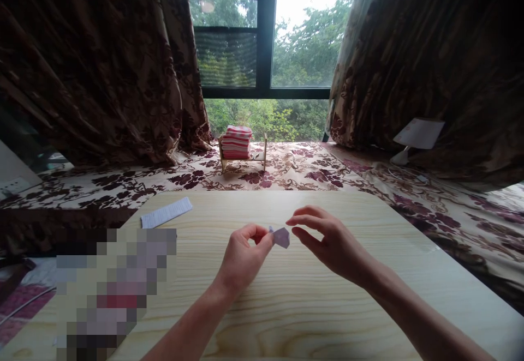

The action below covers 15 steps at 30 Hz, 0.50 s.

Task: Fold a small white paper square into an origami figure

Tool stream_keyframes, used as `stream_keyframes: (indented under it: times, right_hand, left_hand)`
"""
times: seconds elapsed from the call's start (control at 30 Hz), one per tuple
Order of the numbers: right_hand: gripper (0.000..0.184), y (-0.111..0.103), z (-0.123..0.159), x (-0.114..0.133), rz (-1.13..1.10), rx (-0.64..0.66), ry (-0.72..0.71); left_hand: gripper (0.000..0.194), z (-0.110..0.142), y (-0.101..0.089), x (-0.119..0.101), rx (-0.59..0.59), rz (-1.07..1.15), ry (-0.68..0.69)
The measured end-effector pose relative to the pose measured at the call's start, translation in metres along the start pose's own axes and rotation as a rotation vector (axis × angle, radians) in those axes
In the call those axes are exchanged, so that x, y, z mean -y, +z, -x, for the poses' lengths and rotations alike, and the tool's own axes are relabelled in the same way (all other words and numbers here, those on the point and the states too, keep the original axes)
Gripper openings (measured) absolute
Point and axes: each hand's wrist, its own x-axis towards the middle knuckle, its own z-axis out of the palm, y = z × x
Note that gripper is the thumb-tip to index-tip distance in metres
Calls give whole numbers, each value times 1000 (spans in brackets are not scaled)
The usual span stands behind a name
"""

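Note:
My left hand [245, 254] pinches a small folded piece of pale purple paper [281, 238] between thumb and fingertips, above the middle of the wooden table [311, 317]. The paper has angular, creased-looking edges and sticks out to the right of the fingers; part of it is hidden by them. Just right of the paper is my right hand [329, 238], its thumb and fingers apart and holding nothing. Its fingertips come close to the paper without visibly touching it.
On the table's far left lies a white printed strip [166, 212], with a blurred-out patch in front of it. Past the table, a small wooden rack [223, 156] bears folded red-and-white cloths [237, 143] on the flowered window seat [286, 173]. A white lamp [420, 133] stands at the right.

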Motion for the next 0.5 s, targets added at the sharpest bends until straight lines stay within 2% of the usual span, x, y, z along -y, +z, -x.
stream_keyframes:
  times: [0.13,0.27,0.33,0.4,0.47,0.5]
  right_hand:
    - [17,-2,-5,7,99,82,-23]
    - [17,-2,-5,13,7,143,70]
    - [21,-6,-4,12,-100,146,184]
    - [24,-15,-2,2,-217,150,358]
    - [25,-31,3,-20,-298,117,629]
    - [27,-41,6,-34,-279,90,702]
  left_hand:
    - [22,3,-2,-5,83,25,46]
    - [26,3,-2,-3,139,91,20]
    - [28,2,-2,-1,127,126,16]
    - [30,0,-2,1,74,132,14]
    - [32,-2,-1,4,20,104,-8]
    - [33,-3,-1,5,2,80,-26]
